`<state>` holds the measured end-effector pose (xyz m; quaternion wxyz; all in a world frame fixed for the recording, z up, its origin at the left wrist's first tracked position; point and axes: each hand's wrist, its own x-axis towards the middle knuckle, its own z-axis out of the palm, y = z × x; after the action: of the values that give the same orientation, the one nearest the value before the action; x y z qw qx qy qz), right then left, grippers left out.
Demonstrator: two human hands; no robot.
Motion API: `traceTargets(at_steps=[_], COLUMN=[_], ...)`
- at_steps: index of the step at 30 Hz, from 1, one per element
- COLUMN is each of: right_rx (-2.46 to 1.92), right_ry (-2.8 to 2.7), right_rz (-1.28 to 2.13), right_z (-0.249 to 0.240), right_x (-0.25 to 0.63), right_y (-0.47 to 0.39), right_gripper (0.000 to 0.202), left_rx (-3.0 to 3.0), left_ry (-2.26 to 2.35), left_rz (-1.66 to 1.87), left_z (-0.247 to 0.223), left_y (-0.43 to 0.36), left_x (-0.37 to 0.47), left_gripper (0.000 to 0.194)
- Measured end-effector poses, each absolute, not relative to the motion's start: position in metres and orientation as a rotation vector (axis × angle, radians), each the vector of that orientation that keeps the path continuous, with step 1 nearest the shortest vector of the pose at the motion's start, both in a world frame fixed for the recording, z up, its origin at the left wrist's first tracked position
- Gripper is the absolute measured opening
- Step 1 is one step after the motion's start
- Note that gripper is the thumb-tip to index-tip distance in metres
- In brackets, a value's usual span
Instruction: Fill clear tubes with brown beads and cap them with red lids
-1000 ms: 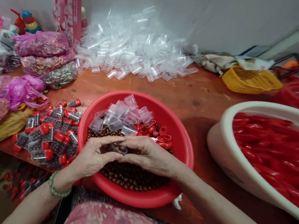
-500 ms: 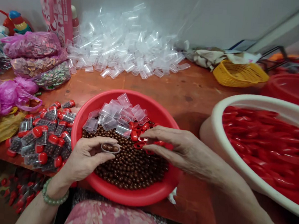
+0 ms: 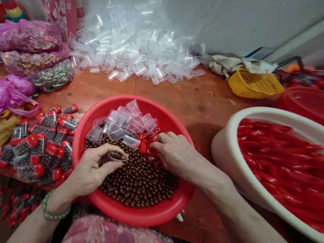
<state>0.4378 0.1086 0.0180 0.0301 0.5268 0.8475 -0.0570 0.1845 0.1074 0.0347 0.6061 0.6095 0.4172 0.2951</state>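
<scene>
Over the near left part of a red basin (image 3: 141,219), my left hand (image 3: 93,166) grips a clear plastic container (image 3: 117,156) with brown balls showing in its open mouth. My right hand (image 3: 173,153) is in among the red caps (image 3: 143,147) on the basin's right side, its fingers bent down; whether a cap is between the fingertips is hidden. Brown balls (image 3: 138,184) cover the basin's floor. Clear empty containers (image 3: 117,126) lie heaped at its far side, next to the caps.
Filled, red-capped containers (image 3: 48,141) are piled left of the basin. A white tub (image 3: 230,143) of red caps stands at the right. Behind lie a heap of clear containers (image 3: 135,46), a yellow basket (image 3: 254,84) and pink bags (image 3: 29,40) of small packets.
My right hand has lowered and moved slightly left into the red caps, its fingers bending downward. My left hand still holds the ball-filled container. The whole view has shifted a little.
</scene>
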Motion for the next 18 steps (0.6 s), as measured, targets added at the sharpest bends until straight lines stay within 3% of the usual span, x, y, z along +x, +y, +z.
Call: traceTargets(at_steps=[9,11,15,18], right_rx=[1.716,1.985,2.41,2.325], right_ry=[2.725,2.833,2.829,2.851], right_rz=[-0.225,-0.476,-1.406,-1.575], right_z=[0.009,0.02,0.043,0.053], right_x=[0.441,0.436,0.414,0.398], right_y=[0.113,0.108,0.093,0.086], right_gripper=[0.015,0.017,0.023,0.02], left_rx=[1.267,1.208,1.138,1.078], left_ry=[0.924,0.923,0.907,0.852], left_rz=[0.673,0.666,0.663,0.655], left_z=[0.026,0.027,0.031,0.032], left_y=[0.101,0.099,0.097,0.096], left_x=[0.189,0.192,0.197,0.198], left_gripper=[0.02,0.02,0.021,0.021])
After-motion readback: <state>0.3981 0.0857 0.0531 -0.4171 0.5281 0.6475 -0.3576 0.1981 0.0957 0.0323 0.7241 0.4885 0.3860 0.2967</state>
